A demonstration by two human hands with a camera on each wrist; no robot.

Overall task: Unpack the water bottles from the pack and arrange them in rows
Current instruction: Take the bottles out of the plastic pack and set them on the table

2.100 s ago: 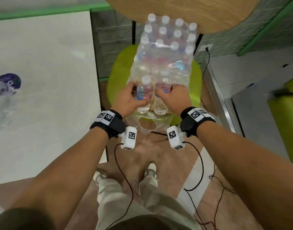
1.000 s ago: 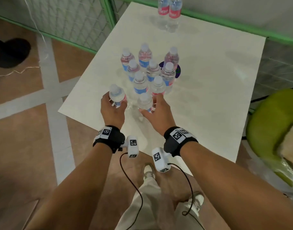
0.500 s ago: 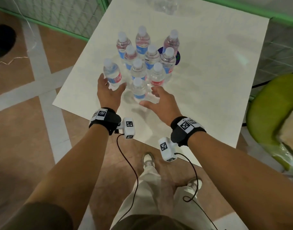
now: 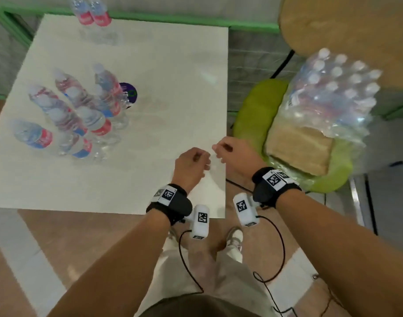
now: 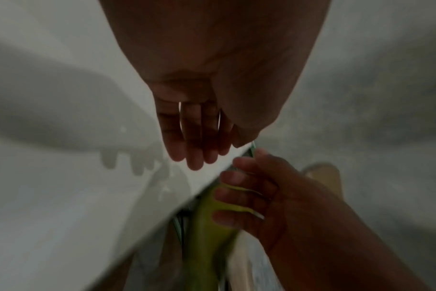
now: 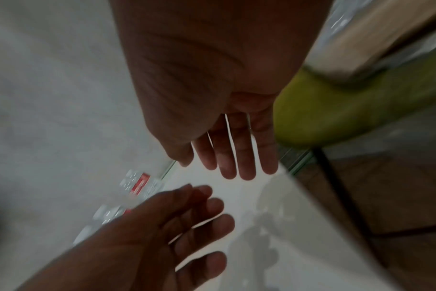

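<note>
**Both hands empty between the desk and the pack of water bottles**

The pack (image 4: 328,99) of water bottles sits on a lime-green chair (image 4: 250,115) just past the desk's right edge. Its plastic wrap is torn open and slack on the side nearest me, where a bare patch of cardboard tray shows; white caps fill the rest, still wrapped together.

On the white desk (image 4: 173,76), a cluster of unpacked bottles (image 4: 81,110) stands toward the left edge in close, short rows, with red-and-blue labels. Two more bottles (image 4: 92,12) stand apart at the far edge. A dark purple round thing (image 4: 129,91) lies on the desk beside the cluster; I cannot tell what it is.

My left hand (image 4: 191,165) hovers over the desk near its near right corner, fingers loosely curled and holding nothing. My right hand (image 4: 234,154) is just beside it, over the desk's right edge, its grip also released and empty. The wrist views confirm relaxed, separated fingers (image 6: 227,157) on both.

I judge each full bottle moderately heavy, its thin clear wall soft enough to buckle if squeezed, and smooth. The labelled middle or the neck below the cap looks like the firmest place to take hold. The loose wrap may snag as a bottle lifts out.
</note>
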